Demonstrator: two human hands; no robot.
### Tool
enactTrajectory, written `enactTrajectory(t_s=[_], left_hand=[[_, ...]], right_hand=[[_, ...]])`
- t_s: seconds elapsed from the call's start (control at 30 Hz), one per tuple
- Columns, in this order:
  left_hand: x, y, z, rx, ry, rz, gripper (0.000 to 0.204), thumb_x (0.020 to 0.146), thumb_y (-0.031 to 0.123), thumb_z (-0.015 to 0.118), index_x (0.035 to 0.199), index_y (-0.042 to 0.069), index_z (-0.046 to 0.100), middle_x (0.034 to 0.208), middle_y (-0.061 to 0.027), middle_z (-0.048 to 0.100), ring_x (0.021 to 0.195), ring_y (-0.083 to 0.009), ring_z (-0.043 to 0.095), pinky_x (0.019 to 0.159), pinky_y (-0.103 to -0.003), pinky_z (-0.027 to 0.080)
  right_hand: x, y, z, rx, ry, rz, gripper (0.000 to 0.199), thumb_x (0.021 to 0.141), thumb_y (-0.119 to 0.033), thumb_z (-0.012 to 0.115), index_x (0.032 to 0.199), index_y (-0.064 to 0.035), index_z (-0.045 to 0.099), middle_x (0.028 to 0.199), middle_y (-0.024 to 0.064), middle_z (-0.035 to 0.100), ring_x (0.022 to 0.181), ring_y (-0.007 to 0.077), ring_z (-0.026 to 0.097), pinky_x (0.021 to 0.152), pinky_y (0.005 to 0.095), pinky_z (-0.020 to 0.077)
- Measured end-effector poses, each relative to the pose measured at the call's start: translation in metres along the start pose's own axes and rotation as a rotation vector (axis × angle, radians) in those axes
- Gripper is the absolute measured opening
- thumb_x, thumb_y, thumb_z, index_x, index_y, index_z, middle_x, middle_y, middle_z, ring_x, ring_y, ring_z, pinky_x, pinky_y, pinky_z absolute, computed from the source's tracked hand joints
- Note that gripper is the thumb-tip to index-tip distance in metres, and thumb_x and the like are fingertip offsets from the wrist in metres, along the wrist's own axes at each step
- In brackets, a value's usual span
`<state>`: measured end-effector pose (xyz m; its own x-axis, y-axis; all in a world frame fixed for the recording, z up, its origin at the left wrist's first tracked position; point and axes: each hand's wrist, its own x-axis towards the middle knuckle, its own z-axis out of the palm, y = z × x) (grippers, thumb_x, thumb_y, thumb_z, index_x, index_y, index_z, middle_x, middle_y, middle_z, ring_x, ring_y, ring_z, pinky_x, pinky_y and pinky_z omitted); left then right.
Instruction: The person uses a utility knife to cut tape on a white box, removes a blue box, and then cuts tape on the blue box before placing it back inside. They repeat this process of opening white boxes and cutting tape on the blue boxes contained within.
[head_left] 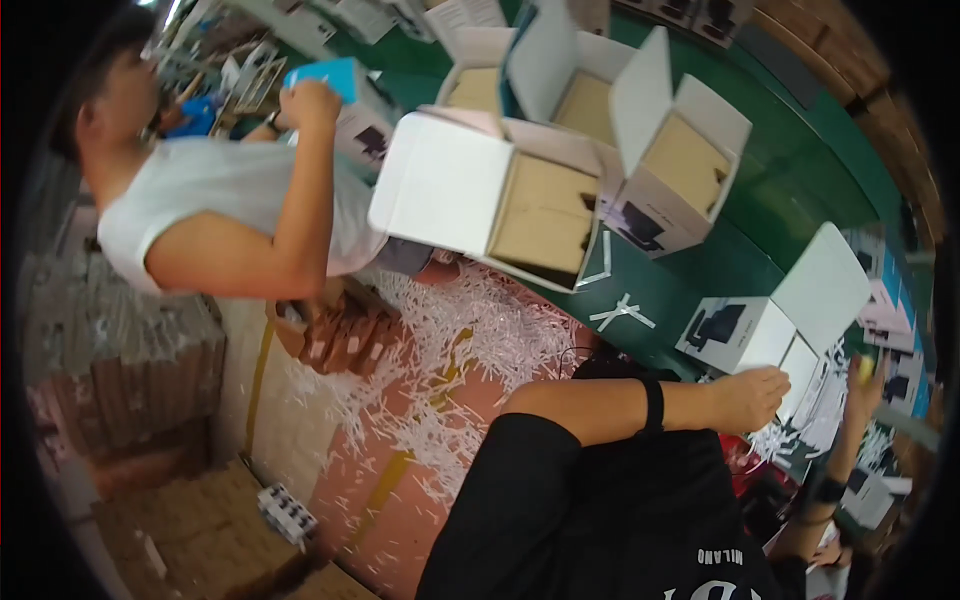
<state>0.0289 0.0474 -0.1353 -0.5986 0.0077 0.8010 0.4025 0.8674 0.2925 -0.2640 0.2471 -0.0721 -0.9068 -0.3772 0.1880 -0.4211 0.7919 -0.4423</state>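
My left hand (750, 400), with a black band on its wrist, has its fingers curled over the near edge of a white box (722, 335). This box's lid (830, 275) stands up, and a dark device is pictured on its side. At the right rim, my right hand (861, 395) is raised with a small yellow thing (866, 369) in its fingers, its kind too blurred to tell. White shredded paper (770, 440) lies between the two hands, beside the box.
Several white boxes (440, 185) with raised lids and cardboard inserts (545, 215) stand on the green table (690, 280). At left a co-worker in white (220, 210) holds a blue-topped box (325, 75). Paper shreds (470, 330) cover the floor beside stacked cartons (130, 350).
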Motion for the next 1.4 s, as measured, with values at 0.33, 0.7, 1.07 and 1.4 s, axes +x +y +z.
enactTrajectory(t_s=[0.33, 0.7, 1.07, 1.4], left_hand=[[0.045, -0.018, -0.052, -0.341, -0.363, -0.213, 0.037, 0.081, 0.019, 0.077, 0.109, -0.005, 0.070, 0.127, -0.0239, 0.065, 0.120, -0.0416, 0.062, 0.108, -0.048, 0.047], [0.024, -0.037, -0.043, -1.531, -0.137, -1.093, 0.048, 0.092, 0.016, 0.069, 0.136, 0.001, 0.057, 0.130, -0.0105, 0.062, 0.119, -0.0193, 0.058, 0.098, -0.035, 0.048], [0.051, -0.017, -0.041, -1.116, -0.449, -0.848, 0.033, 0.099, 0.007, 0.059, 0.130, -0.005, 0.061, 0.128, -0.0144, 0.066, 0.115, -0.0246, 0.062, 0.099, -0.036, 0.048], [0.044, -0.001, -0.011, -1.034, -0.465, -0.720, 0.034, 0.106, 0.010, 0.048, 0.131, -0.008, 0.060, 0.130, -0.0171, 0.065, 0.119, -0.0285, 0.062, 0.102, -0.039, 0.046]], right_hand=[[-0.045, -0.165, 0.010, 0.941, -0.148, -0.129, 0.030, 0.099, -0.011, 0.056, 0.125, -0.0043, 0.069, 0.079, -0.0045, 0.062, 0.064, 0.0017, 0.052, 0.053, 0.0181, 0.0377], [-0.125, -0.120, -0.059, 0.327, -0.161, -0.532, 0.039, 0.081, -0.015, 0.062, 0.116, 0.0013, 0.072, 0.112, 0.0141, 0.071, 0.073, 0.0235, 0.073, 0.058, 0.0312, 0.0580], [-0.158, -0.117, -0.075, 0.417, -0.151, -0.226, 0.014, 0.095, -0.009, 0.062, 0.105, 0.0001, 0.064, 0.092, 0.0104, 0.071, 0.067, 0.0225, 0.070, 0.057, 0.0297, 0.0549], [-0.178, -0.121, -0.068, 0.601, -0.396, 0.189, 0.013, 0.102, -0.009, 0.057, 0.109, 0.0025, 0.056, 0.089, 0.0112, 0.070, 0.065, 0.0144, 0.068, 0.058, 0.0274, 0.0531]])
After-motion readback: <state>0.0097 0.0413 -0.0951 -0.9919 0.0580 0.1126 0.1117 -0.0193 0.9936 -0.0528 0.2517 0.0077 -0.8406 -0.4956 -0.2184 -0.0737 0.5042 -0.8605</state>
